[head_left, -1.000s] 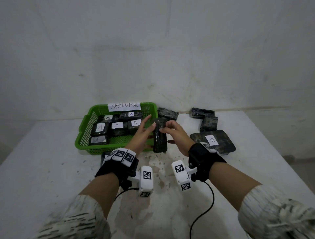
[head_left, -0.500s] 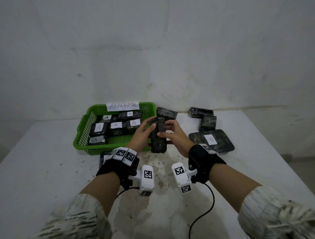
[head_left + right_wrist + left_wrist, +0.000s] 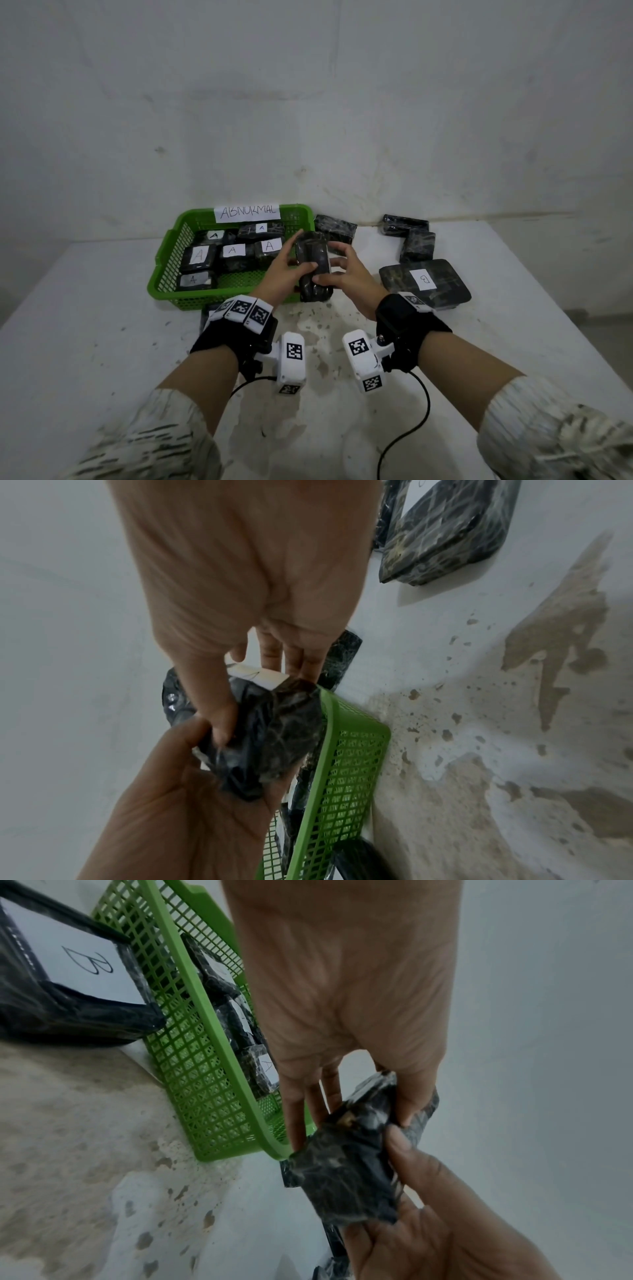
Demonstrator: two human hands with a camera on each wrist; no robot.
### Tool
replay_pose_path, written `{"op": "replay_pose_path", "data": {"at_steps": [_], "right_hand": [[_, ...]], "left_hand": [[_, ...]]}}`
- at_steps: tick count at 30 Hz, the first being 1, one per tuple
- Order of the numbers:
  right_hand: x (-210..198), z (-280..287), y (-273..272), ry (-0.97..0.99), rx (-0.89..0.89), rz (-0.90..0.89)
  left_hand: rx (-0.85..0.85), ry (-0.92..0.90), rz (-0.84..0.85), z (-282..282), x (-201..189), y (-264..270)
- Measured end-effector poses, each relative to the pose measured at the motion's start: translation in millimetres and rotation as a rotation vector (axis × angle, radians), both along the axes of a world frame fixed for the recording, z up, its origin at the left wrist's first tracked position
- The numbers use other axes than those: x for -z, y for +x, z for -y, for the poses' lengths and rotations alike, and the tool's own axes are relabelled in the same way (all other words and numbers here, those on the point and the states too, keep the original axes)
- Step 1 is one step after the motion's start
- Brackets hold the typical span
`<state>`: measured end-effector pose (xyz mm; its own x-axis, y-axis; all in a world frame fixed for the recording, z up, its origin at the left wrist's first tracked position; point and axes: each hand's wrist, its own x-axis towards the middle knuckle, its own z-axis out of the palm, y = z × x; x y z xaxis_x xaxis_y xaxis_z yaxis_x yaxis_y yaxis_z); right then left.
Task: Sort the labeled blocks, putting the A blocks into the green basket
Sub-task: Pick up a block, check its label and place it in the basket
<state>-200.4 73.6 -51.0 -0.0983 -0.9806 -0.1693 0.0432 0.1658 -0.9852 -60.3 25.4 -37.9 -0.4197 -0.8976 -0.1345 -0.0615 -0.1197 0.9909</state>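
A dark wrapped block (image 3: 313, 267) stands on end by the front right corner of the green basket (image 3: 163, 274). My left hand (image 3: 291, 270) grips its left side, thumb across the front. My right hand (image 3: 337, 274) grips its right side, thumb on the front and fingers behind. In the left wrist view both thumbs press the block (image 3: 346, 1175) beside the basket (image 3: 205, 1069). The right wrist view shows a white label (image 3: 257, 676) on the block's far face; its letter is unreadable. Several blocks labeled A (image 3: 233, 250) lie in the basket.
A large flat block labeled B (image 3: 424, 279) lies to the right of my right hand. Three more dark blocks (image 3: 418, 245) sit near the back wall. Another B block (image 3: 85, 961) lies against the basket's front wall, under my left wrist. A cable (image 3: 407, 431) trails across the table.
My left hand went from touching the block's top with straight fingers to wrapping its thumb across the front. The block and both hands shifted slightly left, toward the basket.
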Motion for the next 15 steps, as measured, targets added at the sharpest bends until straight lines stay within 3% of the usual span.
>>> {"op": "replay_pose_path", "data": {"at_steps": [4,7,12,15], "right_hand": [[0.5,-0.7,-0.1,0.006,-0.086,0.004],[2.6,0.3,-1.5,-0.012,-0.045,-0.063],[3.1,-1.0,-3.7,-0.038,0.047,-0.042],[1.8,-3.3,-3.0,-0.07,0.027,-0.038]], "left_hand": [[-0.078,0.028,-0.001,2.2,1.8,-0.7],[-0.122,0.036,0.019,3.4,7.0,-0.4],[-0.15,-0.09,0.201,10.0,11.5,2.4],[-0.133,0.06,0.136,7.9,3.9,0.9]]}}
